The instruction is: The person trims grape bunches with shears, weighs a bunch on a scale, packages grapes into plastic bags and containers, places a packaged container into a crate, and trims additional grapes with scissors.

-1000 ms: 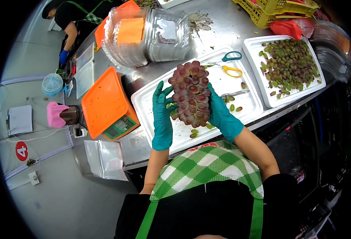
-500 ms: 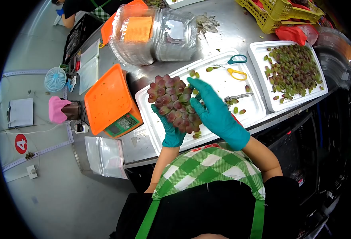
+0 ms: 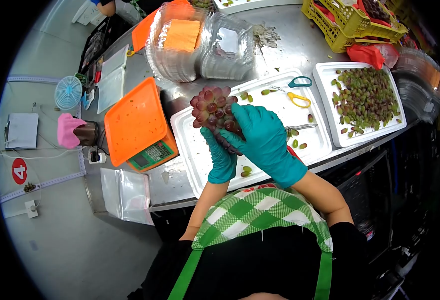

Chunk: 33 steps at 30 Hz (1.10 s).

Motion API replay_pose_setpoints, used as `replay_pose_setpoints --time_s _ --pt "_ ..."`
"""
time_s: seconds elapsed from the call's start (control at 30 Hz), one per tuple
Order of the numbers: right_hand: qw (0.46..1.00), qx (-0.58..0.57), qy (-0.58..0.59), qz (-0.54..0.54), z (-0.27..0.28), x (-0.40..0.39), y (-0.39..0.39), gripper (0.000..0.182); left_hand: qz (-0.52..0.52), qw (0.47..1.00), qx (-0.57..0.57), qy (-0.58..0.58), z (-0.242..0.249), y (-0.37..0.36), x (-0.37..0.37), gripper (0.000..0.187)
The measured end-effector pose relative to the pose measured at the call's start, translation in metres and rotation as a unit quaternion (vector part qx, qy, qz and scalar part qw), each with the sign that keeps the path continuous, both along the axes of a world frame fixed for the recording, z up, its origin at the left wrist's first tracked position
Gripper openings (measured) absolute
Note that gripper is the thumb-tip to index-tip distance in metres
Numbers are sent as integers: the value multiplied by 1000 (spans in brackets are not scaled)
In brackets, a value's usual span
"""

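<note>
A bunch of reddish-purple grapes (image 3: 211, 107) is held up over a white tray (image 3: 186, 150). My left hand (image 3: 221, 159), in a teal glove, grips the bunch from below and the left. My right hand (image 3: 266, 145), gloved alike, is curled against the bunch's right side and covers part of it. Whether its fingertips pinch a single grape is hidden. Loose grapes (image 3: 246, 171) lie in the tray beneath. To the right of my hands, teal-handled scissors (image 3: 300, 81), yellow-handled scissors (image 3: 299, 100) and a metal-handled tool (image 3: 305, 126) rest in the same tray.
An orange-topped scale (image 3: 134, 122) stands left of the tray. Behind are stacked clear plastic boxes (image 3: 176, 57). At right, another white tray (image 3: 325, 100) holds many loose grapes, with a yellow crate (image 3: 347, 25) beyond. Plastic bags (image 3: 126, 195) overhang the table's left edge. Another person's arm (image 3: 107, 7) shows at top left.
My right hand has closed in from spread fingers to a curl against the bunch. The bunch has tilted, and less of its lower part shows. The camera view has shifted slightly.
</note>
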State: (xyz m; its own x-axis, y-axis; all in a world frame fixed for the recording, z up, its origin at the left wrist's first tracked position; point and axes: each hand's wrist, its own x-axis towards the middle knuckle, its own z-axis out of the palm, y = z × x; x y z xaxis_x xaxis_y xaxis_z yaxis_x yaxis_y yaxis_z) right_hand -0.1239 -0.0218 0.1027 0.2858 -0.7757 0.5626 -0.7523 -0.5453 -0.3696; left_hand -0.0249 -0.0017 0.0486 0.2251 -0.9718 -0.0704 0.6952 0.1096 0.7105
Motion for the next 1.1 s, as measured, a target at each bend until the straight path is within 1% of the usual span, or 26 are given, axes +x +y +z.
replay_pose_setpoints --time_s 0.13,0.17,0.23,0.27,0.3,0.33,0.4,0.43,0.5,0.53,0.6,0.63,0.67,0.7,0.73,0.77,0.87,1.0,1.03,1.07,1.1 --pt "998 -25 -30 46 2 -9 -7 30 -6 999 -2 36 -4 -3 3 64" --pt "992 21 -114 53 3 -11 -8 27 -2 999 3 41 -3 -3 3 64" --pt "952 109 -278 69 5 -13 -13 20 0 999 10 51 -2 -4 4 64" --pt "935 134 -324 43 1 -15 -17 19 -4 998 14 56 -2 -4 5 64" --pt "915 187 -357 33 -7 -21 -21 20 -8 998 17 61 -2 -4 7 64" --pt "908 208 -363 28 -10 -29 -24 19 -5 997 24 69 -3 -4 10 63" --pt "920 232 -315 -17 -38 -46 -34 18 0 995 39 87 -6 -6 15 63" --pt "881 305 -362 -3 -65 -57 -40 18 0 994 47 94 -6 -7 17 61" --pt "778 438 -449 13 -75 -76 -41 18 -15 993 47 107 -9 -7 21 61" --pt "766 495 -409 -3 -78 -88 -42 32 -28 993 42 106 -9 -6 22 60" --pt "873 411 -255 -57 -76 -96 -33 51 -11 995 56 86 -4 -4 20 60" --pt "905 409 -52 -100 -70 -103 -30 70 -19 993 56 97 -10 -4 22 59" --pt "898 427 45 -95 -72 -110 -24 82 -25 992 56 106 -15 -4 24 58" --pt "872 452 168 -86 -76 -112 -19 89 -24 993 57 103 -14 -5 23 59" --pt "832 468 289 -73 -81 -112 -13 95 -21 993 58 98 -10 -5 21 60" --pt "827 471 300 -64 -92 -114 -6 101 -17 994 58 93 -7 -5 21 61" --pt "867 356 339 -78 -105 -114 9 101 -11 991 69 111 -13 -7 20 62" --pt "830 451 325 -31 -94 -114 -8 86 -28 989 71 128 -15 -8 22 62" --pt "896 356 265 -26 -108 -121 -12 75 -30 991 70 114 -14 -8 21 62" --pt "923 311 225 -31 -124 -126 -27 70 -31 992 67 100 -11 -9 20 62" --pt "954 221 194 -56 -142 -131 -43 72 -31 994 65 86 -8 -9 19 62"
